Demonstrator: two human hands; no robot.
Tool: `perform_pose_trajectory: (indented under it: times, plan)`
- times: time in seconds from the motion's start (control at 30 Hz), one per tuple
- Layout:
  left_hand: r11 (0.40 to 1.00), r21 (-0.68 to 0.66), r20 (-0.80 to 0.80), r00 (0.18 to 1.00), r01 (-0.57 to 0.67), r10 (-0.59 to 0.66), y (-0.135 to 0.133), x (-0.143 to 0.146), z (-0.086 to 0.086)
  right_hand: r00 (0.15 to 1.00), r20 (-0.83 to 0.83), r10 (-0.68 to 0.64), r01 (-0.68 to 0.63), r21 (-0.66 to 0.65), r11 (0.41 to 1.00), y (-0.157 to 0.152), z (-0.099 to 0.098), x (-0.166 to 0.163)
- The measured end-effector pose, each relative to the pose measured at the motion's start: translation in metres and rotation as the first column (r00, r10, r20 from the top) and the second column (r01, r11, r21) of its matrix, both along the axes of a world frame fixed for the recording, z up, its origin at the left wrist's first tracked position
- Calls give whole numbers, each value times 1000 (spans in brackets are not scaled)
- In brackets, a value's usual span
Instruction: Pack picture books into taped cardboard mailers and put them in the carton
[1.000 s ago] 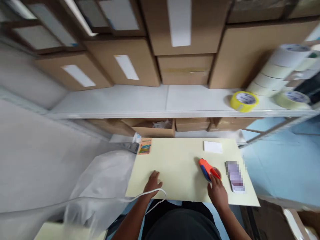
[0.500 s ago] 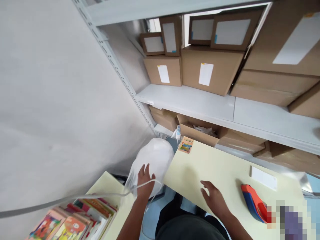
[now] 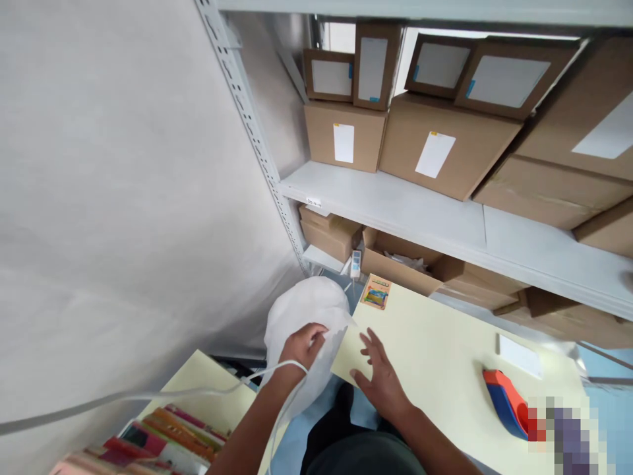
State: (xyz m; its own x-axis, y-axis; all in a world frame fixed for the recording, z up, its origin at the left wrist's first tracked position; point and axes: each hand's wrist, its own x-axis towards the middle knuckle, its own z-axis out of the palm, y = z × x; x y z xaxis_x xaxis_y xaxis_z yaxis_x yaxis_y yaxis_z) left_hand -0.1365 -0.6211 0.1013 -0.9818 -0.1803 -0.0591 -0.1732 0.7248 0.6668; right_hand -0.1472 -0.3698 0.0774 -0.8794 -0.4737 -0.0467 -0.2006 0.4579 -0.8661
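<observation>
My left hand [image 3: 302, 346], the nearer, curls over the white bag [image 3: 304, 302] beside the table [image 3: 430, 349], perhaps pinching its plastic; the fingertips are hard to make out. My right hand [image 3: 380, 376] spreads open by the table's edge, holding nothing visible, the bag to its left. Rounded, the bag shows no clear long axis; my left hand hides part.

From my head, the one camera looks forward and down, close above my left hand [image 3: 302, 344] and right hand [image 3: 380, 376], over the table [image 3: 435, 356] to the far shelf [image 3: 395, 192].
</observation>
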Motion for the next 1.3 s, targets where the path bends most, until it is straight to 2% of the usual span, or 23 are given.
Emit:
perform_pose_trajectory:
  times: [0.07,0.13,0.23,0.3,0.37,0.43,0.5,0.57,0.6,0.7,0.8,0.87,0.97,1.17,1.3]
  plan:
    - [978,170,-34,992,124,-120,28,-1,19,991,-35,-128,123,-112,986,6,5,-6]
    - [932,257,-74,966,257,-246,56,-6,35,984,-46,-174,165,-165,973,17,12,-13]
    - [865,227,-199,891,448,-409,93,-19,49,973,-19,-231,225,-163,961,42,15,-23]
    - [839,196,-274,849,509,-451,116,-28,48,944,13,-331,329,-145,933,66,11,-28]
    - [824,158,-325,817,543,-476,138,-34,39,880,33,-475,475,-102,874,95,4,-32]
    - [804,74,-339,773,590,-536,161,-39,19,792,0,-610,610,-37,792,126,-5,-35]
    - [753,-34,-275,719,657,-639,182,-42,-10,725,-102,-682,687,35,725,159,-15,-36]
    - [676,-112,-111,666,729,-737,201,-44,-46,704,-228,-673,707,136,694,188,-27,-36]
    - [645,-129,-9,649,754,-761,209,-44,-65,712,-277,-645,700,202,685,201,-34,-34]
    - [628,-135,162,642,766,-749,224,-48,-113,790,-312,-528,613,407,677,226,-58,-24]
    - [659,-116,246,664,743,-706,227,-58,-139,883,-227,-410,465,543,699,233,-78,-10]
    - [680,-139,292,685,720,-667,226,-66,-146,932,-121,-343,343,605,718,231,-88,-5]
    - [680,-186,336,696,709,-634,226,-79,-148,960,25,-279,191,670,718,231,-98,-2]
    - [656,-320,356,728,684,-586,237,-104,-149,979,82,-185,75,702,708,250,-105,0]
    - [635,-357,459,721,685,-519,236,-105,-153,980,104,-168,44,713,700,264,-106,9]
